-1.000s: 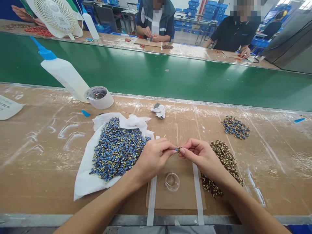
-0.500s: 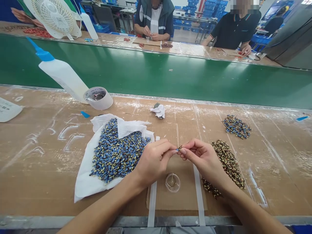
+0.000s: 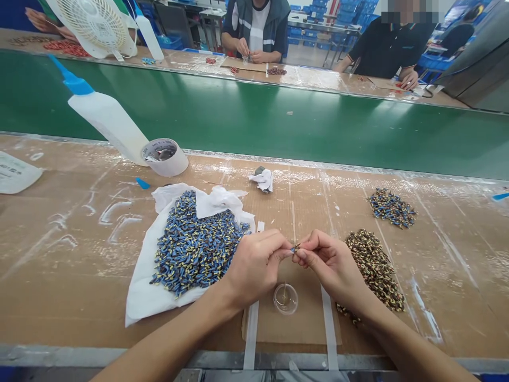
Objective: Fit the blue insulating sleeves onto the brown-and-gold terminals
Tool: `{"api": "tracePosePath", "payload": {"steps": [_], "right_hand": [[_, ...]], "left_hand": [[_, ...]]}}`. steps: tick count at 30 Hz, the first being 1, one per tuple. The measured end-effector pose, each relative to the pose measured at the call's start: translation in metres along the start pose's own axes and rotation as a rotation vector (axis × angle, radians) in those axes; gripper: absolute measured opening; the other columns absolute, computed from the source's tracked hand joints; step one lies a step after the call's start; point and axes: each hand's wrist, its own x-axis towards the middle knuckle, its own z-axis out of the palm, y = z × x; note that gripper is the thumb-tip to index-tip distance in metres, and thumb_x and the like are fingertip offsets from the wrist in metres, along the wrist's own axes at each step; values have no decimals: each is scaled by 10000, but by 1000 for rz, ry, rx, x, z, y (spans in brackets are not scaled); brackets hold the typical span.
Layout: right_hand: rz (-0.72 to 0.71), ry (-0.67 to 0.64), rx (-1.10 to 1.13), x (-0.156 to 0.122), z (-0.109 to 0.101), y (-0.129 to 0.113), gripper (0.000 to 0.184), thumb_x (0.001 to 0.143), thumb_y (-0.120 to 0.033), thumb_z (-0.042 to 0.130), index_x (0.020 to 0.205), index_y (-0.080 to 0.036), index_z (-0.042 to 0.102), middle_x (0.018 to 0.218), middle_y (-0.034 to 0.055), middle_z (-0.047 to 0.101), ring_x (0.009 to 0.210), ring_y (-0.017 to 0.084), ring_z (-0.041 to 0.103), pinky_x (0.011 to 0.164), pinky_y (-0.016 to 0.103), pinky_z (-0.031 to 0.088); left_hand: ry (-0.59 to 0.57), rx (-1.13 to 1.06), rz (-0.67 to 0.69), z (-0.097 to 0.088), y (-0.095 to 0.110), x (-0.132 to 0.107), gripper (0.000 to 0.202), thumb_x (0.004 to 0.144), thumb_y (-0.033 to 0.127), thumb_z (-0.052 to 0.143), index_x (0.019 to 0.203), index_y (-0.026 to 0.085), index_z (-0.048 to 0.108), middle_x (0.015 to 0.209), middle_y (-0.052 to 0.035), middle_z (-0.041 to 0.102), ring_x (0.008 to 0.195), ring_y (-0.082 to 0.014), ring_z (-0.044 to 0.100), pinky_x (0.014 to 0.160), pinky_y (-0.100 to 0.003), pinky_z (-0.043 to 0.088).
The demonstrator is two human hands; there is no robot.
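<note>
My left hand (image 3: 260, 260) pinches a tiny blue piece (image 3: 294, 249) between thumb and fingertips. Against it, my right hand (image 3: 328, 260) pinches a small dark and yellow piece (image 3: 297, 246), and the two meet at the fingertips. Just below stands a small clear cup (image 3: 285, 299) with a thin stick in it, on a taped-down cardboard sheet (image 3: 296, 331). Left of my hands, a heap of blue, yellow and dark pieces (image 3: 194, 246) lies on white cloth or paper (image 3: 139, 297). To the right is a heap of dark and cream pieces (image 3: 374, 268), partly behind my right wrist.
A smaller mixed pile (image 3: 392, 207) lies farther right. Beyond my hands are a crumpled white tissue (image 3: 262, 180), a tape roll (image 3: 167, 159) and a tilted squeeze bottle (image 3: 107, 124). Across the green belt (image 3: 254, 114), several people sit working near a white fan (image 3: 95, 29).
The view has shifted slightly, moving the scene a little to the right. My hands stay together at the fingertips, with the tiny pieces still between them.
</note>
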Motion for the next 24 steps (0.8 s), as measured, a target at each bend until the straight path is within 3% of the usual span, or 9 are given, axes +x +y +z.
{"api": "tracePosePath", "payload": {"steps": [10, 16, 24], "right_hand": [[-1, -1, -71, 0, 3, 5, 143, 895, -229, 583, 767, -193, 531, 726, 5, 612, 675, 128, 599, 625, 249, 476], [-56, -4, -113, 1, 0, 7, 139, 909, -232, 569, 781, -202, 524, 755, 9, 611, 694, 131, 595, 637, 255, 481], [-31, 46, -56, 6, -6, 2, 101, 906, -271, 589, 841, -199, 560, 754, 10, 621, 701, 128, 600, 658, 264, 497]], "left_hand": [[-40, 113, 9, 4, -4, -3, 149, 858, 61, 500, 747, 120, 580, 695, -23, 579, 640, -140, 516, 590, -259, 359], [-66, 104, 74, -3, -3, 1, 169, 886, 82, 486, 748, 122, 574, 681, -16, 551, 632, -133, 495, 572, -251, 350], [-111, 44, 62, -7, -7, 6, 149, 916, 159, 526, 1019, 140, 632, 851, -44, 650, 765, -146, 577, 677, -255, 441]]}}
